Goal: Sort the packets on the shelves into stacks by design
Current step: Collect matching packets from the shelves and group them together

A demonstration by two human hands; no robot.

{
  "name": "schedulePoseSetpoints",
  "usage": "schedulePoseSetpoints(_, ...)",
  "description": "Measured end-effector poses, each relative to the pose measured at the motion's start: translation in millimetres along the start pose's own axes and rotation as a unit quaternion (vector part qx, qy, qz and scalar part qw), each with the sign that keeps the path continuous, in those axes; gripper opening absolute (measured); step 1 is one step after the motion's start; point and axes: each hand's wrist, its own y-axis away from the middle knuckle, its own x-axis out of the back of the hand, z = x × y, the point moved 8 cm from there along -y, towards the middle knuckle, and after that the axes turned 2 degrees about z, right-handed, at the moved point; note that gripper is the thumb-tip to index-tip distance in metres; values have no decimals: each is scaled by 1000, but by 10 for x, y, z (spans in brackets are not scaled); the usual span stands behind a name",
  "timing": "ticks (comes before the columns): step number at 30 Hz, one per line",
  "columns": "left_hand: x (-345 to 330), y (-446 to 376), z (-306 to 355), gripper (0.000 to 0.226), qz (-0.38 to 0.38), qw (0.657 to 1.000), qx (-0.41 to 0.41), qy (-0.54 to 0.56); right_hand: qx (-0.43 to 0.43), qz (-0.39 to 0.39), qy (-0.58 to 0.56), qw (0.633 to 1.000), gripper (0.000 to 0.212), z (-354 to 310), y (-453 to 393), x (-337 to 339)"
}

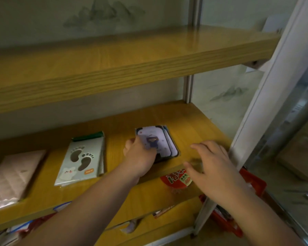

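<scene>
On the yellow wooden middle shelf (117,190), a pale pink quilted packet (11,174) lies far left, then a stack of grey-green packets printed with footprints (80,160). Further right, the left hand (139,157) pinches the left edge of a lavender packet with a cartoon figure (153,141) atop its stack. The right hand (215,166) hovers near, fingers spread, empty, above a red printed packet (176,180).
</scene>
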Motion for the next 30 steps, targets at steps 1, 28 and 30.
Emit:
schedulePoseSetpoints(1, 22, 45, 22, 46, -3, 999, -10, -34, 4, 0, -4, 1000, 65, -16, -16, -11)
schedulePoseSetpoints(28, 3213, 1820, -2080, 62, 271, 922, -87, -263, 236, -49, -89, 966, 47, -3370, 331, -1078)
schedulePoseSetpoints(30, 3515, 2074, -2396, 61, 289, 921, -73, -253, 254, -57, -92, 961, 46, -3794, 560, -1203)
